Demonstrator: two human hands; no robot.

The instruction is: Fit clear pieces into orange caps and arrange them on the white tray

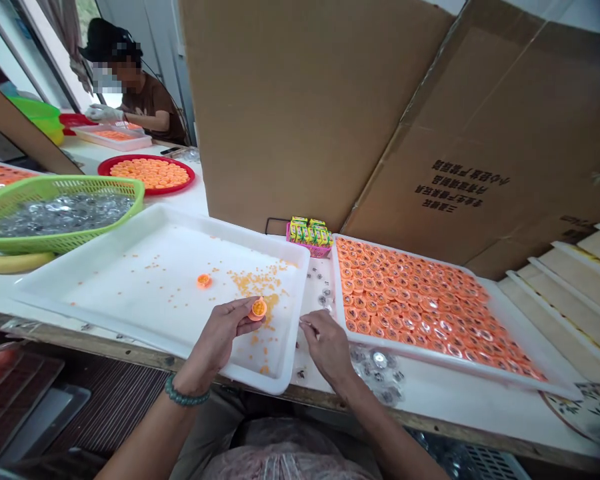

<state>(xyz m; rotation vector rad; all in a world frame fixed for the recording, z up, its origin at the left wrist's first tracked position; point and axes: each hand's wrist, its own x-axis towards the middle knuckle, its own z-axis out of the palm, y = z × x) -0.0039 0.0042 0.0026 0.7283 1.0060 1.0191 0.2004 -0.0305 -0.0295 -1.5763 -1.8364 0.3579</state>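
My left hand (223,331) pinches a small orange cup (257,309) between thumb and fingers, over the near right corner of a white tray (130,267) strewn with tiny orange beads (260,283). A second orange cup (204,281) lies loose on that tray. My right hand (327,343) hovers just right of the tray's rim, fingers curled with the tips pressed together; what they pinch is too small to make out. Clear plastic lids (380,367) lie on the table below it.
A white tray (530,347) packed with several filled orange cups (415,300) sits at right. A green basket (10,207) of clear lids and a red plate (150,159) of orange pieces stand at left. Cardboard boxes (305,100) wall the back. Another person (140,100) works far left.
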